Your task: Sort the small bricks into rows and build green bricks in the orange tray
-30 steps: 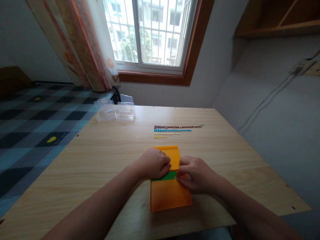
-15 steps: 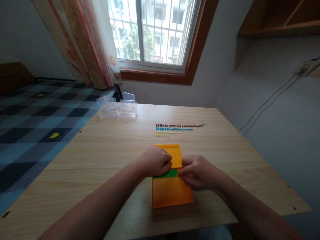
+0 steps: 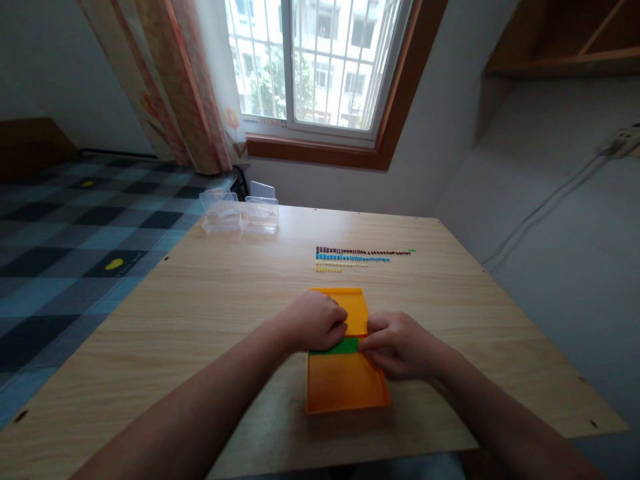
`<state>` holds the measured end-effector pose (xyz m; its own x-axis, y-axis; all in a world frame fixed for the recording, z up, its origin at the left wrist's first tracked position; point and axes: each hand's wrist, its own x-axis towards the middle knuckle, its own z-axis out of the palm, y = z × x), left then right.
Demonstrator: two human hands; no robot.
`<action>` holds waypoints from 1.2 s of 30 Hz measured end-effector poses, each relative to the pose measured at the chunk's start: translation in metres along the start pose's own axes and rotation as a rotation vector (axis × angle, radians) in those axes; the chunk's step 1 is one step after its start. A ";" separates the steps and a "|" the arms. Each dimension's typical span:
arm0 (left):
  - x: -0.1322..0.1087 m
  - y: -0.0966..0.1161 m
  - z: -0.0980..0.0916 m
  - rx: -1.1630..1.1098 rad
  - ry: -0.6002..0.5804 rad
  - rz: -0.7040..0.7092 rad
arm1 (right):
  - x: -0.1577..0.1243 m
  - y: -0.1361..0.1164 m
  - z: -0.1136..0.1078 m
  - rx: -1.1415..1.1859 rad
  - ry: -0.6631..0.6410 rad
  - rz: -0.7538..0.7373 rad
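An orange plastic tray [image 3: 345,383] lies on the table in front of me, with a raised edge across its upper part. A green strip [image 3: 346,346] crosses its middle. My left hand [image 3: 323,321] is closed, fingers curled down over the left part of the strip and the tray's upper section. Whatever is under those fingers is hidden. At the strip's right end, my right hand [image 3: 395,343] has thumb and fingers pinched together by the tray's right side. Anything between its fingertips is too small to make out.
Beyond the tray lie rows of tiny dark brown, blue [image 3: 350,258], pale and yellow pieces, with a green bit [image 3: 412,251] at the far right. Clear plastic containers [image 3: 261,215] stand at the table's [image 3: 240,287] back left corner. A checked bed [image 3: 75,220] adjoins on the left.
The whole view has shifted slightly. At the green strip's right end, the uneven edge beside my right fingertips now looks straighter. Both hands stay in nearly the same place on the tray.
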<state>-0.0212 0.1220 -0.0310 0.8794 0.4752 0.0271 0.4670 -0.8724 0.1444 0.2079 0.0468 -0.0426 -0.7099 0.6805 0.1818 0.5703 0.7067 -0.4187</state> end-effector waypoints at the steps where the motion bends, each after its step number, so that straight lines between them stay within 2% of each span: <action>1: 0.000 0.000 0.000 0.001 -0.001 0.000 | 0.000 0.000 0.000 -0.001 -0.003 0.005; 22: 0.000 -0.002 0.002 -0.016 0.040 0.020 | -0.003 -0.001 -0.003 0.052 -0.004 -0.006; 36: 0.000 -0.003 0.004 -0.029 0.050 0.030 | 0.000 -0.002 0.002 -0.016 -0.054 -0.006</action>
<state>-0.0222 0.1243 -0.0351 0.8869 0.4549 0.0806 0.4373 -0.8829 0.1710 0.2060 0.0453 -0.0437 -0.7345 0.6649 0.1357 0.5720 0.7141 -0.4035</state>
